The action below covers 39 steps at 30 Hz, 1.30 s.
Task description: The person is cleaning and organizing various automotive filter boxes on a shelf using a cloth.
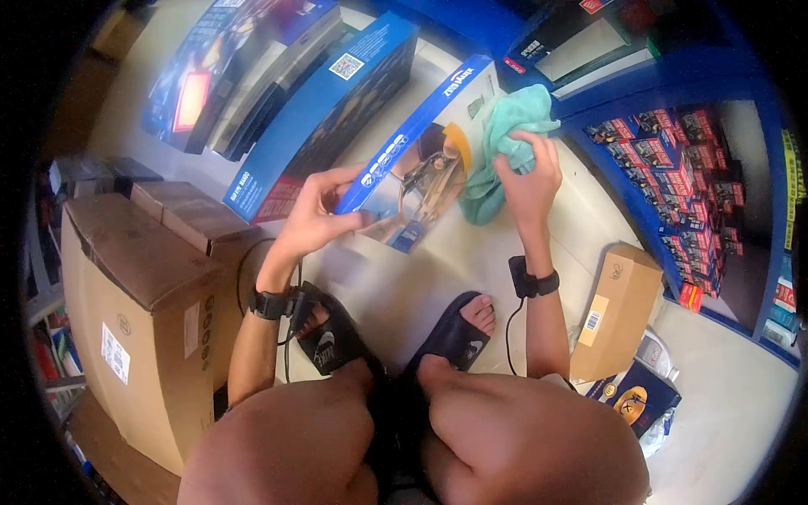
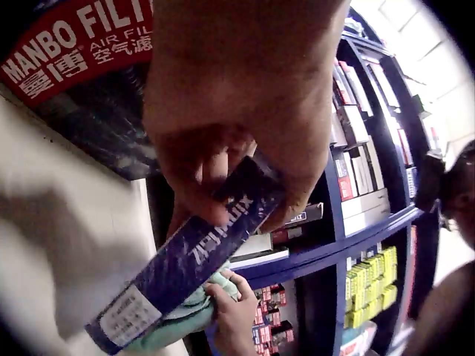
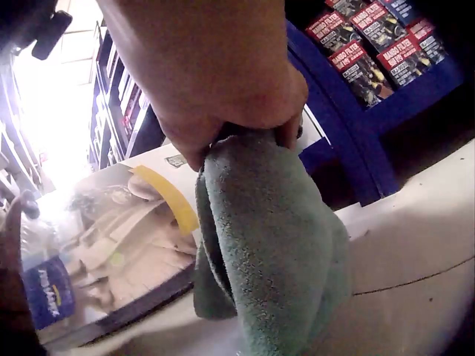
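Note:
My left hand (image 1: 316, 215) grips one end of a thin, flat box (image 1: 396, 151) with a blue printed side and a picture on its broad face. The box is tilted above the floor between my knees and the shelves. In my right hand (image 1: 532, 181) is a bunched green cloth (image 1: 484, 189), pinched between thumb and fingers at the far end of the box. From the right wrist, the cloth (image 3: 267, 230) hangs down in folds and overlaps the box's picture face (image 3: 126, 252). The left wrist view shows the box's blue side (image 2: 178, 267), with a white label near its far end.
A large blue box (image 1: 324, 109) marked Manbo stands ahead on the left. Brown cartons (image 1: 135, 320) are stacked at my left, and another carton (image 1: 619, 311) lies on the right. Blue shelves (image 1: 749, 168) with small red-and-blue boxes (image 1: 673, 168) border the right side.

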Motion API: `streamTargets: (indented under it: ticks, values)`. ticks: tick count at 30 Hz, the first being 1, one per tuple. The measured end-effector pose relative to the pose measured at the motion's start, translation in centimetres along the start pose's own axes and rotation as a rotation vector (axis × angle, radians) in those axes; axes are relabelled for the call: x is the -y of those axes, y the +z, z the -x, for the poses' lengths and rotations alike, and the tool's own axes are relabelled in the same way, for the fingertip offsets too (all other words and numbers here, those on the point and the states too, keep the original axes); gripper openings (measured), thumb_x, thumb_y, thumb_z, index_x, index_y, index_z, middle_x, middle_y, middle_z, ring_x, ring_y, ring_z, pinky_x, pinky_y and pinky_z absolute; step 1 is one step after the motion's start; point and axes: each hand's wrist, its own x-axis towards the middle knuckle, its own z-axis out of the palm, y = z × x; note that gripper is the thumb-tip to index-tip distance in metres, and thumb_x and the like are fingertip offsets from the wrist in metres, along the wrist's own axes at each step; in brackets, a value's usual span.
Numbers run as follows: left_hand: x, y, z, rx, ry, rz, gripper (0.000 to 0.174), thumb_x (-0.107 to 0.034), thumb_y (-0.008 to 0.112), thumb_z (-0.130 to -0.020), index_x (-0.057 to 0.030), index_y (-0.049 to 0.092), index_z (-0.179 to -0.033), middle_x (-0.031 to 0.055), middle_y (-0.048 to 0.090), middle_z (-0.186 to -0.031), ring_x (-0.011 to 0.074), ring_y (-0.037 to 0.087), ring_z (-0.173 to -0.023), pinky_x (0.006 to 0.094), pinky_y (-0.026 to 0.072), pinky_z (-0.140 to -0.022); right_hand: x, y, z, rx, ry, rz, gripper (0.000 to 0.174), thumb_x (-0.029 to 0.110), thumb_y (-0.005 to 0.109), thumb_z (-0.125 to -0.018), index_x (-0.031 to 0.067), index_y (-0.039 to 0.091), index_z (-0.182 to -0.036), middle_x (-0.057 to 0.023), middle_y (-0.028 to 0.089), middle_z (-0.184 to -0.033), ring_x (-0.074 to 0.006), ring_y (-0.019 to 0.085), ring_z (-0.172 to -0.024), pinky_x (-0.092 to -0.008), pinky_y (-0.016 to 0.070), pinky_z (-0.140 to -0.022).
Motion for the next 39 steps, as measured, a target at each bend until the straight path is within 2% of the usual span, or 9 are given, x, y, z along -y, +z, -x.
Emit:
streamTargets:
  ticks: [2, 5, 8, 17, 24, 31, 33, 37, 39]
  values:
    - [1.2, -0.4, -0.4, -0.033, 0.064, -0.067, 0.070, 0.001, 0.078, -0.079, 0.0039, 0.062, -0.147, 0.0082, 0.073, -0.127, 0.0106, 0.068, -0.107, 0.0272, 0.0541, -0.095, 1.0, -0.6, 0.1, -0.023, 0.024, -0.001, 0.036, 0.006, 0.080, -0.075, 0.0131, 0.074, -0.110, -0.0090, 0.068, -0.108, -0.0316, 0.069, -0.104, -0.0413, 0.0549, -0.091]
    - [0.7, 0.0, -1.1, -0.136, 0.207, -0.315, 0.059, -0.015, 0.077, -0.082, 0.0038, 0.067, -0.137, 0.0133, 0.077, -0.097, 0.0131, 0.069, -0.089, 0.0325, 0.0545, -0.083, 3.1, -1.1, 0.7, -0.009, 0.063, -0.027, 0.035, 0.005, 0.080, -0.074, 0.0145, 0.075, -0.108, -0.0082, 0.067, -0.107, -0.0311, 0.068, -0.105, -0.0407, 0.0551, -0.090]
    - [0.6, -0.2, -1.1, -0.157, 0.084, -0.527, 0.059, -0.018, 0.077, -0.083, 0.0025, 0.068, -0.137, 0.0168, 0.073, -0.085, 0.0209, 0.070, -0.075, 0.0351, 0.0548, -0.075, 5.5, -1.3, 1.5, 0.008, -0.055, -0.046, 0.037, 0.007, 0.080, -0.074, 0.0170, 0.075, -0.109, -0.0076, 0.066, -0.109, -0.0302, 0.067, -0.104, -0.0410, 0.0556, -0.089]
    - [1.9, 1.2, -0.7, -0.215, 0.247, -0.673, 0.053, -0.020, 0.081, -0.080, -0.0006, 0.071, -0.128, 0.0238, 0.075, -0.092, 0.0431, 0.073, -0.083, 0.0433, 0.0577, -0.076, 14.2, 0.0, 3.5, 0.274, -0.386, 0.055, 0.044, 0.016, 0.080, -0.074, 0.0218, 0.078, -0.117, -0.0041, 0.064, -0.120, -0.0320, 0.063, -0.107, -0.0411, 0.0614, -0.075]
    - [4.9, 1.1, -0.6, -0.259, 0.108, -0.448, 0.037, -0.017, 0.086, -0.076, 0.0005, 0.080, -0.109, 0.0160, 0.081, -0.093, 0.0173, 0.077, -0.085, 0.0379, 0.0585, -0.077, 15.4, 2.1, 3.3, 0.358, -0.400, 0.101, 0.038, 0.019, 0.081, -0.075, 0.0219, 0.079, -0.113, -0.0017, 0.068, -0.131, -0.0345, 0.062, -0.113, -0.0400, 0.0623, -0.074]
    - [2.8, 1.1, -0.4, -0.183, -0.056, -0.536, 0.038, -0.016, 0.084, -0.076, 0.0000, 0.081, -0.110, 0.0152, 0.082, -0.097, 0.0174, 0.077, -0.085, 0.0351, 0.0584, -0.082, 11.9, 3.9, 1.8, 0.246, -0.437, 0.109, 0.037, 0.020, 0.083, -0.075, 0.0212, 0.081, -0.112, -0.0023, 0.070, -0.128, -0.0349, 0.062, -0.112, -0.0440, 0.0602, -0.087]
    - [2.5, 1.5, -0.5, -0.192, 0.066, -0.456, 0.044, -0.016, 0.082, -0.076, 0.0005, 0.080, -0.117, 0.0159, 0.082, -0.112, 0.0189, 0.079, -0.093, 0.0347, 0.0588, -0.088, 10.2, 3.6, 0.0, 0.185, -0.396, 0.149, 0.035, 0.019, 0.082, -0.076, 0.0219, 0.082, -0.111, 0.0001, 0.071, -0.127, -0.0324, 0.062, -0.111, -0.0432, 0.0577, -0.091]
    - [2.7, 1.9, -0.5, -0.208, 0.170, -0.489, 0.052, -0.016, 0.083, -0.079, 0.0048, 0.076, -0.125, 0.0168, 0.081, -0.101, 0.0099, 0.073, -0.093, 0.0332, 0.0574, -0.092, 7.2, 3.8, -3.3, 0.140, -0.315, 0.208, 0.033, 0.017, 0.081, -0.076, 0.0223, 0.082, -0.109, -0.0005, 0.073, -0.125, -0.0318, 0.062, -0.111, -0.0416, 0.0574, -0.091]
    - [2.4, 2.1, -0.3, -0.204, 0.108, -0.490, 0.056, -0.013, 0.081, -0.074, -0.0007, 0.076, -0.128, 0.0175, 0.075, -0.133, 0.0243, 0.079, -0.107, 0.0347, 0.0583, -0.098, 6.0, 3.7, -4.3, 0.072, -0.272, 0.220, 0.032, 0.016, 0.081, -0.077, 0.0225, 0.083, -0.109, -0.0025, 0.075, -0.124, -0.0316, 0.063, -0.110, -0.0413, 0.0573, -0.091]
